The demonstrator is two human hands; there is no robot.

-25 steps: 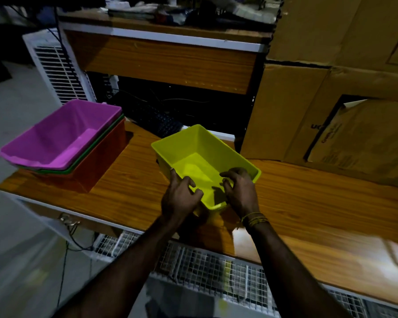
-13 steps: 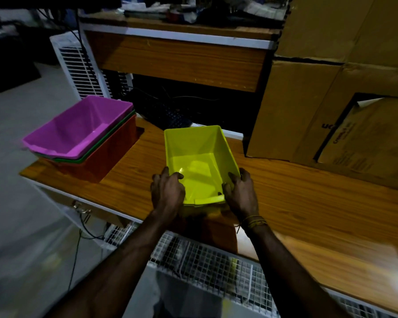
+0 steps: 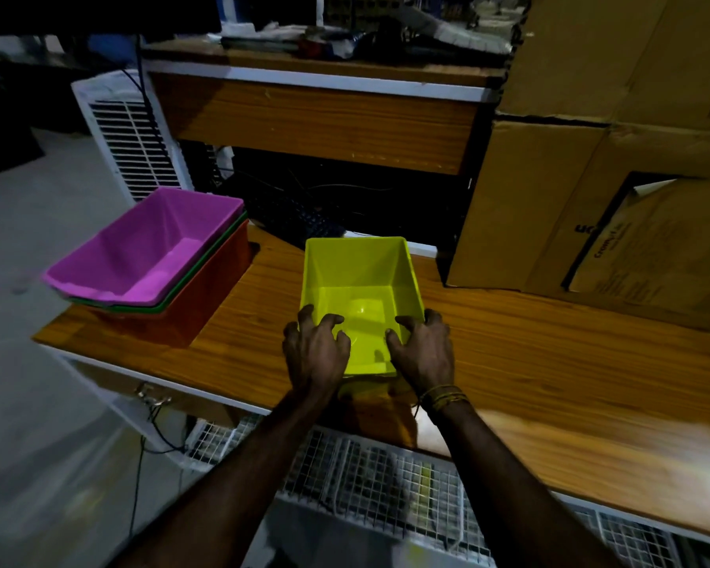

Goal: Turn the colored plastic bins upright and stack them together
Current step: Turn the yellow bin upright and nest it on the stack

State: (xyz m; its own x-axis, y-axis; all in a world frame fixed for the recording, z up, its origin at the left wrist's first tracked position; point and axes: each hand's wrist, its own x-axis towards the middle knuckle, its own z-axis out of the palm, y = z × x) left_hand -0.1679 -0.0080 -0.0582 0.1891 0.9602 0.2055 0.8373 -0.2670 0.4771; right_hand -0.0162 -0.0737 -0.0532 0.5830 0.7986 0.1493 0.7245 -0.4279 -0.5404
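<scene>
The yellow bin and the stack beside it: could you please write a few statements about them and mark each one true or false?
1. The yellow bin stands open side up. True.
2. Only the left hand holds it. False: the right hand grips its near rim too.
3. The purple bin is the top of the stack. True.
4. The yellow bin is nested in that stack. False: it sits apart on the wooden table.
5. An orange bin is the stack's outermost. True.
</scene>
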